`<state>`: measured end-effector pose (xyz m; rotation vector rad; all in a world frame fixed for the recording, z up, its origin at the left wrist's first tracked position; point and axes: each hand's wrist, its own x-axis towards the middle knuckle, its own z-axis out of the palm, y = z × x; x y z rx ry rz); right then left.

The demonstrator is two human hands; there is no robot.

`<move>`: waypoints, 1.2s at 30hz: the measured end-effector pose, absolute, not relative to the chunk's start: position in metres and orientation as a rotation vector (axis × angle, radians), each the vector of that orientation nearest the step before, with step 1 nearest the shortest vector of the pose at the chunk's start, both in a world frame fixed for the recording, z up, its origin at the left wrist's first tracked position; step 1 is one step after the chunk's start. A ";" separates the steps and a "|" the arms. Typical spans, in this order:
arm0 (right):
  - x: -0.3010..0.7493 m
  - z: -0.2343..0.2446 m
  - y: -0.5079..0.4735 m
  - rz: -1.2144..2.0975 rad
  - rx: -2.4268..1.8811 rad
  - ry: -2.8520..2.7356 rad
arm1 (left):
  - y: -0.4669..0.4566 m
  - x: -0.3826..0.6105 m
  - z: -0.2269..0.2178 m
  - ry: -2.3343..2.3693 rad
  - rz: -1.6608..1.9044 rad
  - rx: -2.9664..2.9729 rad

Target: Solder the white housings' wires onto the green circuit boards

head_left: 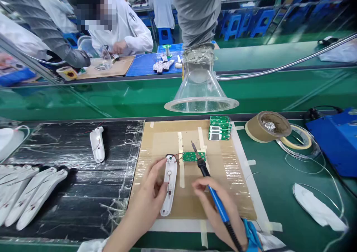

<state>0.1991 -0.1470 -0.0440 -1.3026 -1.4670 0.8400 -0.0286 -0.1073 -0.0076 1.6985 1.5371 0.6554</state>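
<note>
My right hand (216, 205) is closed around a blue soldering iron (212, 190) held like a pen. Its tip points up and left, just above a small green circuit board (193, 156) on the cardboard mat (223, 192). My left hand (149, 198) has thumb and fingers closed on the side of a white plastic housing half (169, 185) lying lengthwise on the mat. Thin red and black wires run from the housing's top end to the board.
A clear fume funnel (201, 92) hangs over the mat. A stack of green boards (220, 127), a tape roll (267, 126), solder wire and a blue station (337, 140) lie right. More white housings (97, 144) rest on the black mat left. Another person works across the green conveyor.
</note>
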 end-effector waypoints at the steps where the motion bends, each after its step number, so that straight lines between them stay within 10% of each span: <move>1: 0.196 -0.045 -0.150 0.830 -1.268 -1.555 | -0.111 -0.025 -0.010 1.529 0.678 1.672; 36: 0.215 -0.047 -0.116 0.553 -1.253 -1.577 | -0.090 0.031 -0.029 1.560 0.846 1.660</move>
